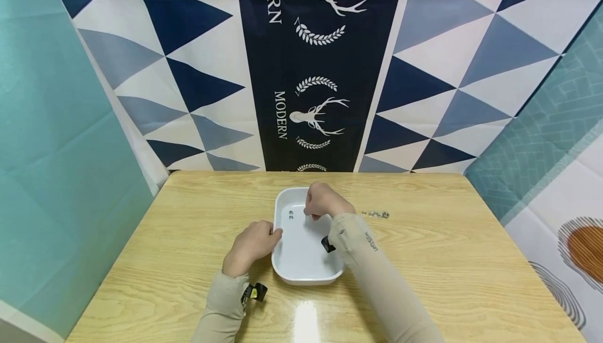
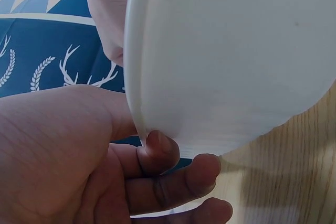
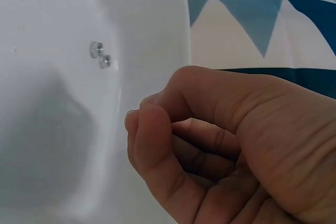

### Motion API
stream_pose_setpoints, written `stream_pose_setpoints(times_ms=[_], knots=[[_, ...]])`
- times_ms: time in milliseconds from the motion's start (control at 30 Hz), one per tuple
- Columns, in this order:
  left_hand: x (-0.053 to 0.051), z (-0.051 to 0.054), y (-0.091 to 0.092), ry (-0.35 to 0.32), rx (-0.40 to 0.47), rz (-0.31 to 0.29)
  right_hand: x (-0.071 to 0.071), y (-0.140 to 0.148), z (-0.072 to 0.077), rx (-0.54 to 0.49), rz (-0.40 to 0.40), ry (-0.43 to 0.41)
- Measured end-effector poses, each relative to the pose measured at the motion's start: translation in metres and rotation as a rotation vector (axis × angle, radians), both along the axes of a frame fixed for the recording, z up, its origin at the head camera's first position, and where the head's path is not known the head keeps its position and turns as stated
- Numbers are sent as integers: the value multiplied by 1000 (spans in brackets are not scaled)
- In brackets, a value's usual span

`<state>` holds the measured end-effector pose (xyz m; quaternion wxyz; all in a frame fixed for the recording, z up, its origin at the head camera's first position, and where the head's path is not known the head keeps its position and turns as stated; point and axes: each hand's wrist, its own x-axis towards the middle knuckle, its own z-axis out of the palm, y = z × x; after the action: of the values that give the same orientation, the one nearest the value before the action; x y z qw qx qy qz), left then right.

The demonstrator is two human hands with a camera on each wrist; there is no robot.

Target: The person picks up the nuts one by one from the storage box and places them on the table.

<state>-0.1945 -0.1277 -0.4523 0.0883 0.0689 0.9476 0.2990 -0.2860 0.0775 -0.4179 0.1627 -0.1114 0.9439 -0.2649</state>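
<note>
A white rectangular tray [image 1: 301, 254] lies on the table. My left hand [image 1: 252, 243] grips its left rim, thumb over the edge and fingers along the outer wall [image 2: 226, 61]. Two small metal nuts [image 1: 291, 214] sit inside, close together near the left wall; the right wrist view shows the larger nut [image 3: 96, 49] touching or nearly touching the smaller one [image 3: 105, 61]. Over the tray's far right part hovers my right hand [image 1: 325, 201], its thumb and index fingertips [image 3: 153, 121] brought together. Nothing shows between them, though a tiny thing there could be hidden.
Right of the tray, several metal nuts [image 1: 379, 215] of differing size form a short row on the wooden table [image 1: 447, 259]. A patterned cloth [image 1: 198, 70] hangs behind the table's far edge. The right forearm [image 1: 381, 280] crosses the tray's right rim.
</note>
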Motion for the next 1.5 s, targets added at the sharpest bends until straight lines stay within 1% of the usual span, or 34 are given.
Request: stream_pose_setpoints(times_ms=[167,333,633,933,1100,1333,1500], knots=[[1,0,0,-3,6,4,1,4,4,-7,-1,5],[1,1,0,-3,8,5,2,8,8,-32,-20,8],[0,0,1,12,5,9,12,11,19,-90,-43,32],[1,-1,0,15,7,8,17,18,25,-129,-55,28],[1,0,0,23,6,9,18,22,27,-130,-63,44],[1,0,1,8,18,16,18,26,26,-137,-70,41],[1,0,1,13,21,17,18,29,29,-142,-72,67]])
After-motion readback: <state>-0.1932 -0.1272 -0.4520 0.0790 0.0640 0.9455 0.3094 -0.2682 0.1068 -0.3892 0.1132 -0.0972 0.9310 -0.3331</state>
